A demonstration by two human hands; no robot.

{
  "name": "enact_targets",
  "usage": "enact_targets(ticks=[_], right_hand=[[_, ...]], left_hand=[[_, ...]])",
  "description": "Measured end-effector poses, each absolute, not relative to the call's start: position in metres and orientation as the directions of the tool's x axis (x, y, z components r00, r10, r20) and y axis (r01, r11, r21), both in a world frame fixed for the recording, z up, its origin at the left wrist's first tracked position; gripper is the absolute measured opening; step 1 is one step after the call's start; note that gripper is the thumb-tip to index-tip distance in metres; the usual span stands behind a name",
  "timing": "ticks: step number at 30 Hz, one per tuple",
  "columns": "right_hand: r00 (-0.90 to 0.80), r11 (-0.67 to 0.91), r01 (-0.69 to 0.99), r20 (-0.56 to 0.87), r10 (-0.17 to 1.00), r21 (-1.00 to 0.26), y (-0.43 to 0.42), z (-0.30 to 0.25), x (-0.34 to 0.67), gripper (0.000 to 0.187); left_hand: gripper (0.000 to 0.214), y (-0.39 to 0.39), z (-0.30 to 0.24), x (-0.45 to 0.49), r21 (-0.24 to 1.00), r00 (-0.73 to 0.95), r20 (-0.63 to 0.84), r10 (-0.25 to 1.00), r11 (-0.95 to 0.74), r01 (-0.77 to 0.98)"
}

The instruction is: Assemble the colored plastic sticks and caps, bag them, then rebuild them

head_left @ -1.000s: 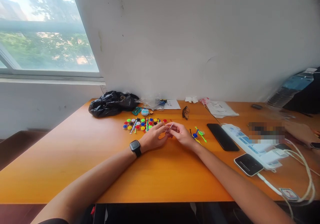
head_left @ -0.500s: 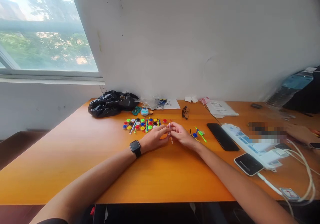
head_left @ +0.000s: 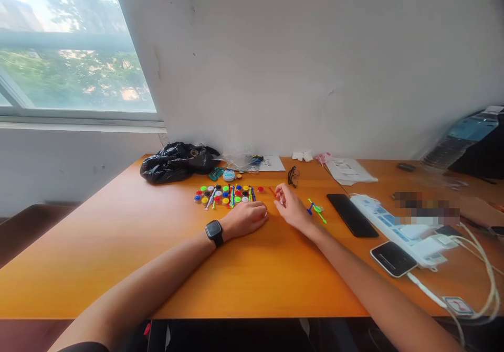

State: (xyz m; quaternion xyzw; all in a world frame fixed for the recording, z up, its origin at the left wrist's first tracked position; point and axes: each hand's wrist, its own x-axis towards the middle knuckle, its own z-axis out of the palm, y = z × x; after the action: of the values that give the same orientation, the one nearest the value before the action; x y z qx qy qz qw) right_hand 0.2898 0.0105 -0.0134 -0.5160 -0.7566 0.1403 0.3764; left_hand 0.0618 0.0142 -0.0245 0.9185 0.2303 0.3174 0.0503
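Resting at centre frame, the left hand (head_left: 247, 218) lies curled on the orange table (head_left: 118, 247), a black smartwatch (head_left: 213, 232) on its wrist; whether it holds anything cannot be told. Just right of it, the right hand (head_left: 292, 210) pinches a thin stick (head_left: 280, 198) at its fingertips. Coloured discs (head_left: 224, 194) cluster just above the left hand.

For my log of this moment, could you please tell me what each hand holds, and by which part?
Right hand seems to pinch a small pale stick at its fingertips; which part is unclear. Left hand rests curled on the table, contents hidden.
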Motion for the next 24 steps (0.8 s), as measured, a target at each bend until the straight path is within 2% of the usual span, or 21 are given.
enact_targets(ticks=[4,15,17,20,24], right_hand=[[-0.181,0.476,0.673,0.498,0.848,-0.567,0.013,-0.011,0.292,0.004],[-0.241,0.513,0.636,0.483,0.842,-0.577,0.014,-0.013,0.293,0.01],[-0.244,0.516,0.667,0.496,0.833,-0.538,0.014,-0.013,0.292,0.013],[-0.277,0.515,0.754,0.514,0.812,-0.407,0.011,-0.012,0.293,0.022],[-0.346,0.493,0.815,0.427,0.836,-0.305,0.007,-0.011,0.293,0.027]], left_hand=[[0.011,0.016,-0.026,0.062,0.222,0.726,0.523,0.447,-0.894,0.39],[0.023,0.013,-0.016,0.065,0.155,0.747,0.548,0.376,-0.924,0.351],[0.026,0.014,-0.017,0.064,0.147,0.741,0.545,0.392,-0.915,0.376],[0.037,0.014,-0.019,0.062,0.141,0.723,0.544,0.426,-0.896,0.421],[0.033,0.013,-0.02,0.062,0.133,0.712,0.526,0.465,-0.872,0.471]])
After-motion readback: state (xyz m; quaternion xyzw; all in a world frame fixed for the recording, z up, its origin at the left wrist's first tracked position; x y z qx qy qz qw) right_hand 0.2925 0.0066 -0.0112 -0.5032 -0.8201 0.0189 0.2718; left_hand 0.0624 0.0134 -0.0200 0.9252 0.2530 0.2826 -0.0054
